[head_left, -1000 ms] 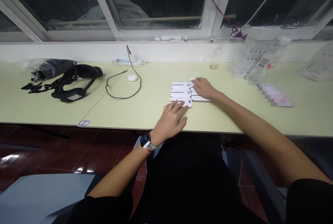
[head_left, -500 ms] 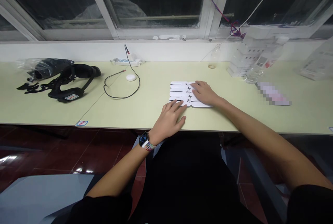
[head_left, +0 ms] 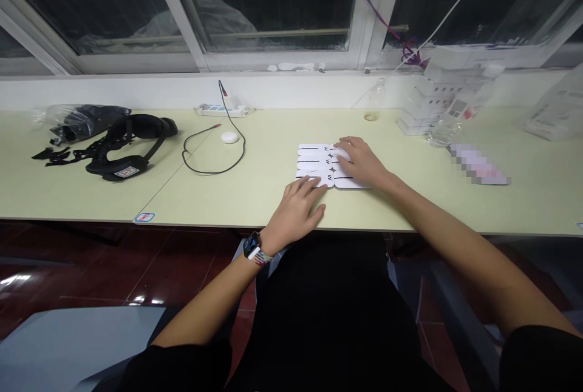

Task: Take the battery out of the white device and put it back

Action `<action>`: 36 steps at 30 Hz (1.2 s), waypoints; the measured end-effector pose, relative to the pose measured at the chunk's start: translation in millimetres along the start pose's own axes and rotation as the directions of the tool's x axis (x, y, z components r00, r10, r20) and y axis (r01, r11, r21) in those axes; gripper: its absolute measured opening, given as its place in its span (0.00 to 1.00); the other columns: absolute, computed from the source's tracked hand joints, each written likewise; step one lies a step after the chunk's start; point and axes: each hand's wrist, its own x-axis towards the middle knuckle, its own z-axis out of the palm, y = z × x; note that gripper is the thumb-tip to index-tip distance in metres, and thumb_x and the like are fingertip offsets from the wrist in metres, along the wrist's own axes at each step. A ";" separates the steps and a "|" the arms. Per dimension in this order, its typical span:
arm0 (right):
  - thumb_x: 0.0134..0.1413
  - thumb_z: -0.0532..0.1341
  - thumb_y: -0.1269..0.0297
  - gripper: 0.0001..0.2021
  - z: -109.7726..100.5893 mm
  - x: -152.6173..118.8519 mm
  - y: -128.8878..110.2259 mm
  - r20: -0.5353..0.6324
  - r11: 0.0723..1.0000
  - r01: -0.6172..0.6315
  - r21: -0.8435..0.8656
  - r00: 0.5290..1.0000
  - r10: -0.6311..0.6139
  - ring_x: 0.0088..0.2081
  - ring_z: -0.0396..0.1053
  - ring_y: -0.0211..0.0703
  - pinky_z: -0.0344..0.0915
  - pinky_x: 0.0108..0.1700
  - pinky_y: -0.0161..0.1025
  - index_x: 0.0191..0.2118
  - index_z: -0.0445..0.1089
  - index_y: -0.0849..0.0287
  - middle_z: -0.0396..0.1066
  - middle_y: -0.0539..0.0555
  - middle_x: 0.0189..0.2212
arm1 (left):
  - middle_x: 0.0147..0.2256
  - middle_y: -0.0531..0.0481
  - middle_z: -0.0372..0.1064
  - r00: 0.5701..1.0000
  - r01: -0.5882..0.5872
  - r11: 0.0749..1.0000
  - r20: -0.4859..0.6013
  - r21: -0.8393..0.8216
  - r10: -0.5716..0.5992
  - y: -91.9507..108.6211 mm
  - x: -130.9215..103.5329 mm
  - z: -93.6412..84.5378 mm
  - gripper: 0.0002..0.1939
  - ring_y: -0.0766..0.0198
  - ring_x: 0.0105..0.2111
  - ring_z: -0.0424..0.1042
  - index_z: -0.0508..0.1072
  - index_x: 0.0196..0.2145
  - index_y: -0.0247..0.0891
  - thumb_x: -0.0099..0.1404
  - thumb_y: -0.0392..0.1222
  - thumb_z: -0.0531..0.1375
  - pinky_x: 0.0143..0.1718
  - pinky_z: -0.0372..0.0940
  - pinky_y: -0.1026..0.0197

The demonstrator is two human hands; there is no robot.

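Several white cards (head_left: pixel 311 162) with rounded corners and black line marks lie edge to edge in two columns on the pale yellow-green table (head_left: pixel 255 201). My left hand (head_left: pixel 298 205) rests at the near-left card, its fingers spread and the fingertips on the card's lower edge. Across the right column lies my right hand (head_left: pixel 362 161), fingers stretched out and partly covering the upper cards. The nearest right card (head_left: pixel 350 181) shows below that palm. Neither hand grips anything.
A black headset (head_left: pixel 122 152) and a clear plastic bag (head_left: pixel 82 122) lie at left. Behind them, a black cable (head_left: pixel 214 172) curls past a white oval object (head_left: pixel 230 137) and a power strip (head_left: pixel 223 110). White boxes (head_left: pixel 423 104), a plastic bottle (head_left: pixel 453 119) and a pixelated flat object (head_left: pixel 480 164) stand or lie at right.
My right hand has shifted slightly up and away over the right column. My left hand and the cards look unmoved.
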 end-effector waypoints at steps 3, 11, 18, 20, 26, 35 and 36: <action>0.72 0.55 0.60 0.18 -8.9 -17.5 -14.9 -0.060 0.994 0.112 0.000 0.992 -0.111 0.61 0.71 0.64 0.71 0.62 0.62 0.57 0.77 0.55 0.76 0.65 0.58 | 0.73 0.39 0.64 1.000 0.002 1.000 0.001 -0.008 -0.002 0.2 0.0 0.0 0.25 0.39 0.75 0.57 0.70 0.71 0.40 0.81 0.44 0.58 0.74 0.59 0.33; 0.72 0.60 0.67 0.10 -21.9 -106.1 -36.7 -0.094 0.953 0.300 -0.034 0.949 -0.302 0.48 0.76 0.61 0.77 0.48 0.59 0.52 0.76 0.53 0.78 0.62 0.45 | 0.74 0.42 0.63 1.000 0.010 0.999 -0.002 -0.032 -0.010 0.3 -0.3 1.2 0.25 0.40 0.76 0.56 0.69 0.72 0.43 0.81 0.45 0.58 0.74 0.57 0.33; 0.72 0.67 0.57 0.21 -50.4 -142.4 -28.9 0.022 0.941 0.335 0.045 0.942 -0.336 0.53 0.78 0.61 0.79 0.51 0.59 0.66 0.71 0.50 0.78 0.64 0.54 | 0.74 0.40 0.62 1.000 0.014 0.999 0.017 -0.041 -0.013 2.2 1.0 -3.3 0.27 0.38 0.77 0.54 0.67 0.73 0.43 0.81 0.46 0.59 0.75 0.56 0.31; 0.74 0.65 0.57 0.19 -50.3 -141.7 -26.5 0.022 0.922 0.386 0.012 0.922 -0.387 0.49 0.79 0.59 0.79 0.48 0.56 0.65 0.72 0.53 0.80 0.64 0.50 | 0.75 0.40 0.60 0.998 -0.051 0.996 0.041 -0.074 0.054 3.2 1.4 -7.8 0.34 0.36 0.77 0.52 0.63 0.76 0.45 0.78 0.52 0.64 0.75 0.54 0.30; 0.80 0.57 0.56 0.16 -33.9 -118.8 -41.2 0.029 0.914 0.400 -0.068 0.917 -0.399 0.34 0.79 0.50 0.73 0.37 0.46 0.49 0.82 0.54 0.82 0.56 0.32 | 0.65 0.41 0.73 0.968 -0.240 0.918 -0.010 -0.315 0.249 5.8 -3.9 -17.2 0.32 0.46 0.65 0.72 0.63 0.75 0.51 0.79 0.51 0.65 0.67 0.69 0.40; 0.74 0.62 0.61 0.17 -34.6 -104.2 -48.0 -0.083 0.928 0.281 0.243 0.960 -0.269 0.56 0.81 0.56 0.81 0.55 0.56 0.64 0.76 0.46 0.81 0.58 0.58 | 0.49 0.45 0.78 0.992 0.036 0.863 -0.084 -0.504 -0.090 -5.0 2.0 -11.9 0.19 0.57 0.43 0.78 0.77 0.62 0.45 0.75 0.41 0.64 0.50 0.77 0.50; 0.72 0.63 0.63 0.19 -37.0 -106.3 -44.4 -0.058 0.920 0.292 0.263 0.956 -0.287 0.60 0.79 0.57 0.80 0.59 0.58 0.65 0.75 0.46 0.78 0.58 0.62 | 0.49 0.45 0.77 0.990 0.049 0.868 -0.088 -0.495 -0.107 -6.6 2.9 -10.5 0.19 0.57 0.42 0.78 0.77 0.62 0.45 0.75 0.40 0.64 0.49 0.77 0.50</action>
